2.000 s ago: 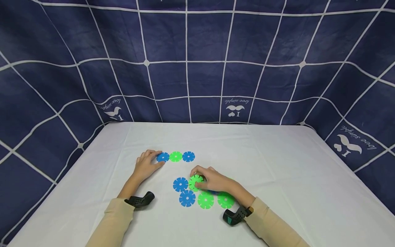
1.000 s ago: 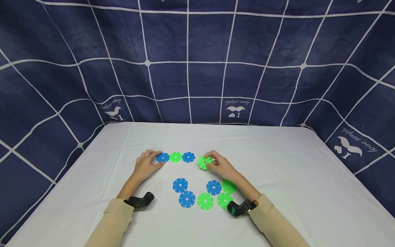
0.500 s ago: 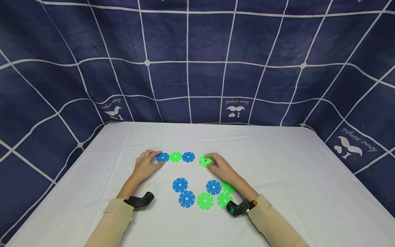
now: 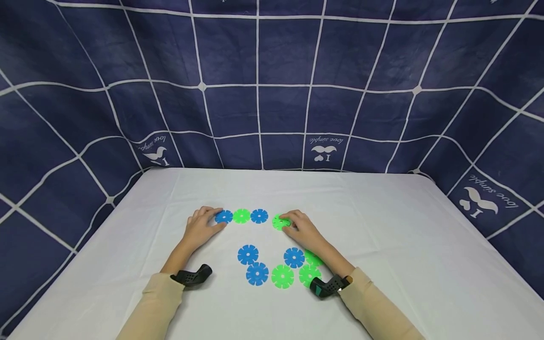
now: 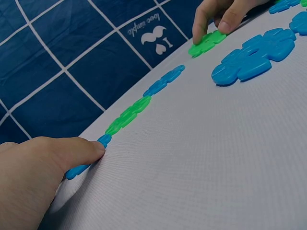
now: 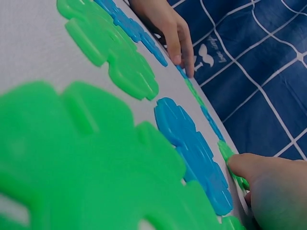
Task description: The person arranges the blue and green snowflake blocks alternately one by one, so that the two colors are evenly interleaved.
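Note:
A row of three flat toothed discs lies on the white table (image 4: 382, 245): a blue disc (image 4: 224, 216), a green one (image 4: 242, 216) and another blue one (image 4: 259, 216). My left hand (image 4: 214, 220) rests at the row's left end, fingertips touching the first blue disc (image 5: 84, 166). My right hand (image 4: 289, 221) holds a fourth, green disc (image 4: 279, 222) by forefinger and thumb. That disc (image 5: 205, 43) lies flat on the cloth just right of the row, a small gap away.
A cluster of loose discs lies nearer me: blue discs (image 4: 248, 254), (image 4: 257, 273), (image 4: 294, 257) and green discs (image 4: 283, 276), (image 4: 309, 275), (image 4: 315, 258). My right forearm passes over its right side. A dark blue checked cloth (image 4: 272, 94) walls the back and sides.
My right hand lifted a green disc from the near cluster and carried it up to the row's right end. It now lies flat there. The left hand has not moved.

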The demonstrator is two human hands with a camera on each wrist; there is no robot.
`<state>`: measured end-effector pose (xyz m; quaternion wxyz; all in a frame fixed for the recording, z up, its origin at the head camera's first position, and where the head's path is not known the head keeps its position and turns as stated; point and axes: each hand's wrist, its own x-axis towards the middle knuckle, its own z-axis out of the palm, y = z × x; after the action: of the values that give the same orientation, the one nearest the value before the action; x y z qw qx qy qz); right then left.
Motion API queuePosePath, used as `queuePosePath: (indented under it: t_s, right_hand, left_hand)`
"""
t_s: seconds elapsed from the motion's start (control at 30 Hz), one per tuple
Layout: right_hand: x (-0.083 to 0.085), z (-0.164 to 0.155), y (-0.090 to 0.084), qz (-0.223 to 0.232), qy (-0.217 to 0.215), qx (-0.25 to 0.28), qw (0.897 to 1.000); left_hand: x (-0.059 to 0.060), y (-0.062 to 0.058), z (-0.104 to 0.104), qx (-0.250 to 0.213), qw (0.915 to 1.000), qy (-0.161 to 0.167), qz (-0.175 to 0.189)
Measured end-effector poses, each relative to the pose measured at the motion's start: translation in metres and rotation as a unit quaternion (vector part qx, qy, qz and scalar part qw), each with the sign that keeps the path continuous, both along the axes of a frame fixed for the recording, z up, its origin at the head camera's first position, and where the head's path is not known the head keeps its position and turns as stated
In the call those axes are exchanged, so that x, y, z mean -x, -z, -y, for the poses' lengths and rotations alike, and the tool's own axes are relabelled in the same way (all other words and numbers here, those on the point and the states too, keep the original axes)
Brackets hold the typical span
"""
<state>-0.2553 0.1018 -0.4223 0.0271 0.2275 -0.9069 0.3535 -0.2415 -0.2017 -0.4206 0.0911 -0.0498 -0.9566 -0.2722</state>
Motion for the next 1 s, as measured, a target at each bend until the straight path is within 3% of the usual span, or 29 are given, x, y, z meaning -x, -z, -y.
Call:
queuePosePath:
  t_s: [0.23, 0.6, 1.0]
  right_hand:
    - [-0.0009, 0.0008, 0.0003, -0.017, -0.003, -0.003, 1.0]
    - [-0.0008, 0.002, -0.0004, -0.009, 0.002, -0.004, 1.0]
    - [-0.0046, 0.005, -0.0022, -0.035, 0.003, -0.056, 0.998]
  left_hand:
    - [-0.0002, 0.0014, 0.0005, 0.002, 1.0, -0.002, -0.002]
    - [-0.0002, -0.0004, 0.0007, 0.002, 1.0, -0.004, 0.006]
    - [0.0008, 0.0015, 0.0016, -0.003, 1.0, 0.001, 0.007]
